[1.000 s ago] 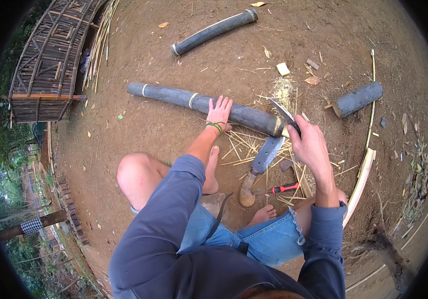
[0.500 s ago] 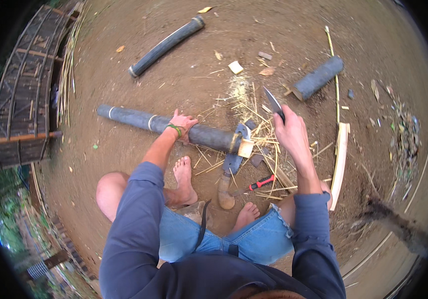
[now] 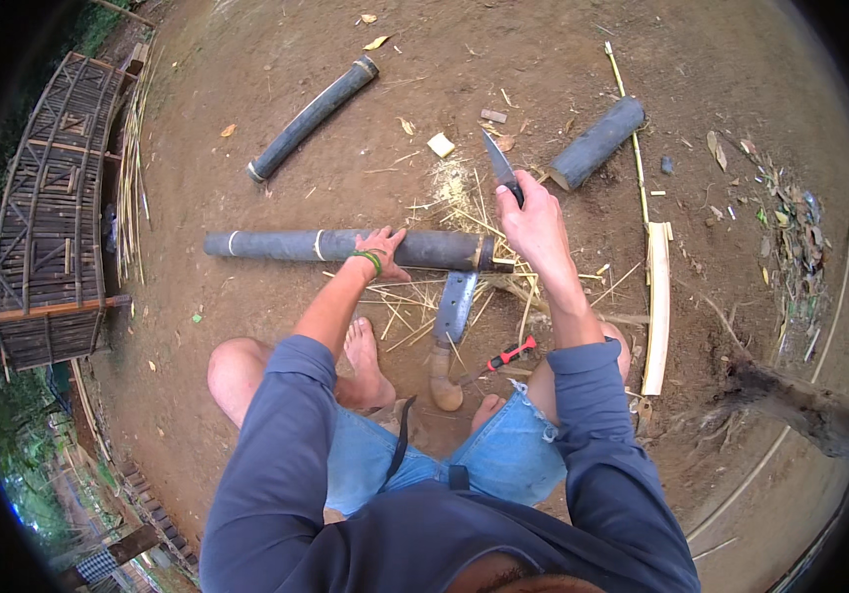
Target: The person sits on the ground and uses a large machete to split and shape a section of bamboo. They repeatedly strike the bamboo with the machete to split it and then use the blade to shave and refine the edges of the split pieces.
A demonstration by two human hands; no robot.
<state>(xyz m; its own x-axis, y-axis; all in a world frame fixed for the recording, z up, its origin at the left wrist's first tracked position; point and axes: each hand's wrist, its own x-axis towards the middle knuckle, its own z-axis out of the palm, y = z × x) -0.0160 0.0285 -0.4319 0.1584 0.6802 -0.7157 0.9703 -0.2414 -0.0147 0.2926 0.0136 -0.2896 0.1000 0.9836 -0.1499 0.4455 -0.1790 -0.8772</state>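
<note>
A dark bamboo pole (image 3: pixel 276 245) lies across the dirt (image 3: pixel 172 395), the left hand (image 3: pixel 379 251) spread open on it; farther right, the right hand (image 3: pixel 536 223) curls round a black-handled knife (image 3: pixel 502 165), closed, as far as I can see.

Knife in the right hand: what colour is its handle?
The knife handle is black where visible; the head view shows it best.

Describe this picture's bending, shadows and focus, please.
Head view: the slatted bamboo structure seems to bow near the picture's dark edge; head view: light looks soft, without hard shadows around the long bamboo tube; head view: the knife looks fairly crisp.
</note>
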